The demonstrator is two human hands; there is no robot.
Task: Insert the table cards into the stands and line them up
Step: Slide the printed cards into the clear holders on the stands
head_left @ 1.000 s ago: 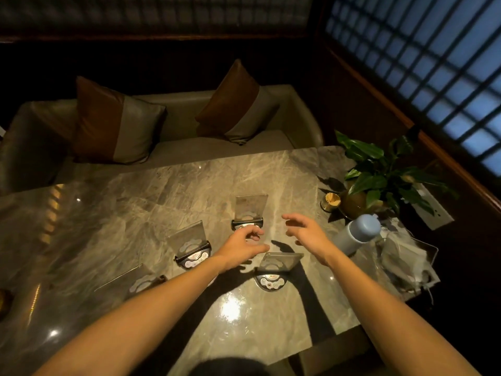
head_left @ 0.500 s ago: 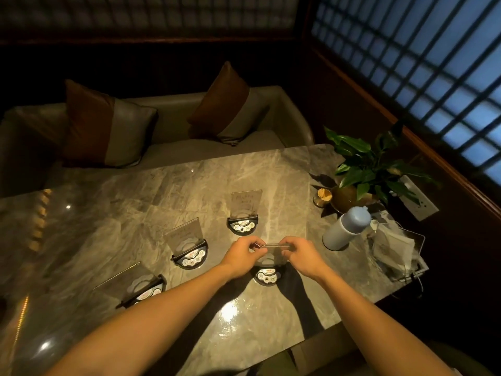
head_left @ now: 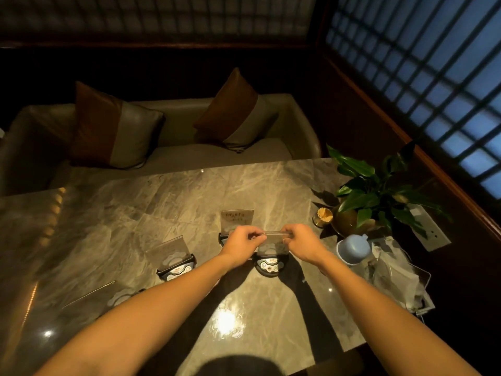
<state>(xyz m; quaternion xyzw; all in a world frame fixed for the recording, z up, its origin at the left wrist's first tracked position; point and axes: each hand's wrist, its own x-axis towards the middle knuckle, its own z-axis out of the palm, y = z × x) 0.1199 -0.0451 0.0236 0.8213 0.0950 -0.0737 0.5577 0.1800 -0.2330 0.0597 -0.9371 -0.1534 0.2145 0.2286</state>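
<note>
Several clear table cards stand in round black stands on the marble table. My left hand and my right hand each pinch an upper corner of the nearest clear card, which sits upright in its stand. Behind my left hand another card stands in a stand that is mostly hidden. A third card leans in its stand to the left. The far-left card lies tilted low, its stand partly covered by my left forearm.
A potted plant, a toothpick jar, a pale blue bottle and a clear holder with papers crowd the table's right edge. A sofa with two cushions lies beyond the far edge.
Both hands came together from open above the table and took hold of the nearest card's top corners. They now hold it upright over its stand.
</note>
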